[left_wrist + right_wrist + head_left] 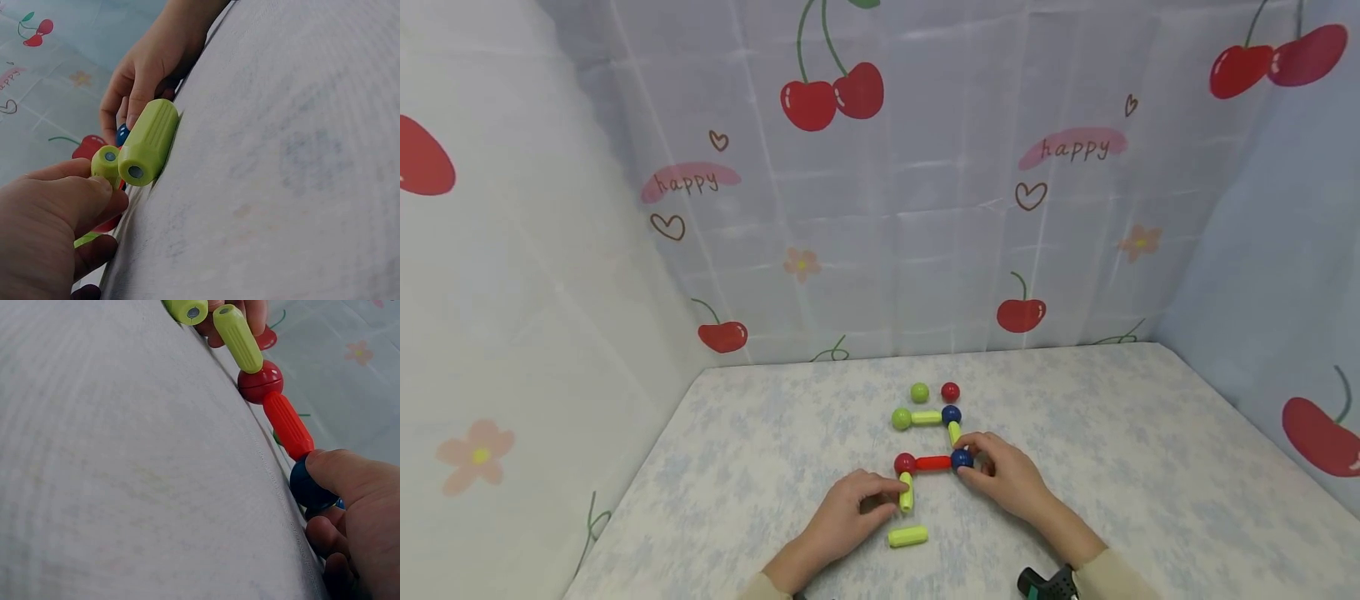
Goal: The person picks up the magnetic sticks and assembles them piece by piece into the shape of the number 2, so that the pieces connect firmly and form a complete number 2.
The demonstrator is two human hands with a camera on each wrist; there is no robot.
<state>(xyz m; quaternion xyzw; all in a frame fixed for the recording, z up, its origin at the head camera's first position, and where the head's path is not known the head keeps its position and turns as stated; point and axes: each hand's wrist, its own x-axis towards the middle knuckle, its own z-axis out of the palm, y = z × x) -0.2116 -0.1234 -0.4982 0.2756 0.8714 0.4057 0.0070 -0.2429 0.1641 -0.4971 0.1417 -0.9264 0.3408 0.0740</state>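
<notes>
In the head view, my left hand (pixel 853 512) pinches a yellow-green magnetic rod (pixel 907 497) between thumb and fingers. That rod's far end meets a red ball (pixel 905 462), from which a red rod (pixel 933 463) runs right to a blue ball (pixel 961 459). My right hand (pixel 1011 479) holds this blue ball with thumb and fingertips, as the right wrist view also shows at the blue ball (pixel 307 485). Beyond it, another yellow-green rod (pixel 954 432) leads to a second blue ball (pixel 951 414), then a rod (pixel 927 417) and a green ball (pixel 901 418).
A loose yellow-green rod (pixel 908 536) lies on the table nearer me, beside the left hand. Behind the chain sit a loose green ball (pixel 920 392) and a loose red ball (pixel 951 392). Cherry-printed curtains (pixel 910 250) stand around the patterned tabletop (pixel 760 433).
</notes>
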